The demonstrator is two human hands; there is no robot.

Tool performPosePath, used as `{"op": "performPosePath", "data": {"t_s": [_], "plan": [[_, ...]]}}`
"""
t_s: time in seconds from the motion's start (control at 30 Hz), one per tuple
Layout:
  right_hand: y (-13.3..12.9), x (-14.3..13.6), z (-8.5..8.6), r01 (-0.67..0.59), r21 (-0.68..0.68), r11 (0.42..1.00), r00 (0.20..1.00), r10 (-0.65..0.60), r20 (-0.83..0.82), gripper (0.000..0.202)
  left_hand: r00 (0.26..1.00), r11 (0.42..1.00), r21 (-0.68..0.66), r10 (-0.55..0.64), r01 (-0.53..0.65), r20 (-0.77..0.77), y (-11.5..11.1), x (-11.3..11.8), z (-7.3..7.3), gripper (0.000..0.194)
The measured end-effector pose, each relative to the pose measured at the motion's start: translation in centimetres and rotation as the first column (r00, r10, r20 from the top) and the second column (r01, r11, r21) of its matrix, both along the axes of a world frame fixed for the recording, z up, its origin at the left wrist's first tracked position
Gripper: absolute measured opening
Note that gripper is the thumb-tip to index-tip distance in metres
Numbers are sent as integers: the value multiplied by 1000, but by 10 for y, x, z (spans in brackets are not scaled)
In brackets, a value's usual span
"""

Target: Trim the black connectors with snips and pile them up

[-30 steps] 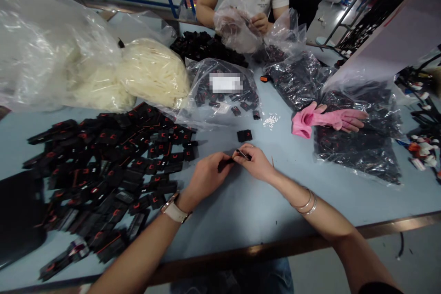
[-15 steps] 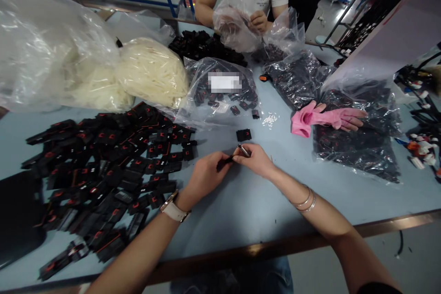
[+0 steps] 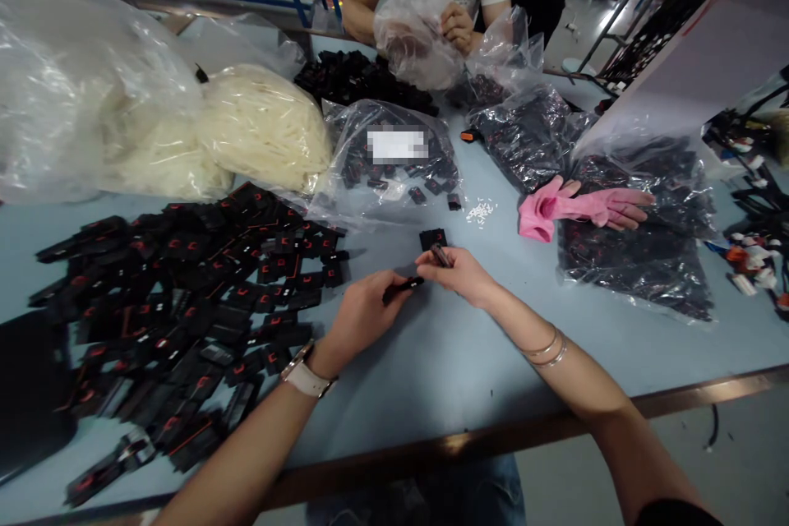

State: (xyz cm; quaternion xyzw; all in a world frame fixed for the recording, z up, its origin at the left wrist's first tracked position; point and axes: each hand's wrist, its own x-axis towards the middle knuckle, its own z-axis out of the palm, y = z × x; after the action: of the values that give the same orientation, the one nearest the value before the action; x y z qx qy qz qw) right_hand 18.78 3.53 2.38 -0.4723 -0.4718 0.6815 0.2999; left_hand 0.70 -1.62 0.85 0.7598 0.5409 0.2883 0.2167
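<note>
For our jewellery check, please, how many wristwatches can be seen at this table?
1: a wristwatch, worn on the wrist of the left hand. Another may be hidden behind the plastic bag held opposite.

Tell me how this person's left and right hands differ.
The left hand grips a black part; the right hand holds a slim dark object. The left hand has a pale-strapped watch at its wrist; the right hand has thin bracelets farther up its forearm. Both hands are bare and close together above the table.
</note>
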Motion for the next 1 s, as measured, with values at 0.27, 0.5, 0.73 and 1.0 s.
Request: {"op": "performPosePath", "data": {"t_s": [0.27, 0.5, 0.73, 1.0], "plan": [[-11, -6, -3, 283, 215, 935, 959, -271, -82, 51, 999, 998, -23, 51, -51, 9, -2, 2, 0, 6], [-28, -13, -1, 277, 381, 882, 953, -301, 5, 49, 997, 996, -44, 76, -76, 3, -2, 2, 4, 8], [-31, -16, -12, 284, 374, 883, 952, -307, 2, 45, 997, 997, -51, 66, -64, 27, -1, 2, 3, 7], [-31, -16, -15, 256, 405, 878, 955, -294, 35, 44, 998, 996, -58, 67, -66, 15, 0, 3, 4, 5]]}}
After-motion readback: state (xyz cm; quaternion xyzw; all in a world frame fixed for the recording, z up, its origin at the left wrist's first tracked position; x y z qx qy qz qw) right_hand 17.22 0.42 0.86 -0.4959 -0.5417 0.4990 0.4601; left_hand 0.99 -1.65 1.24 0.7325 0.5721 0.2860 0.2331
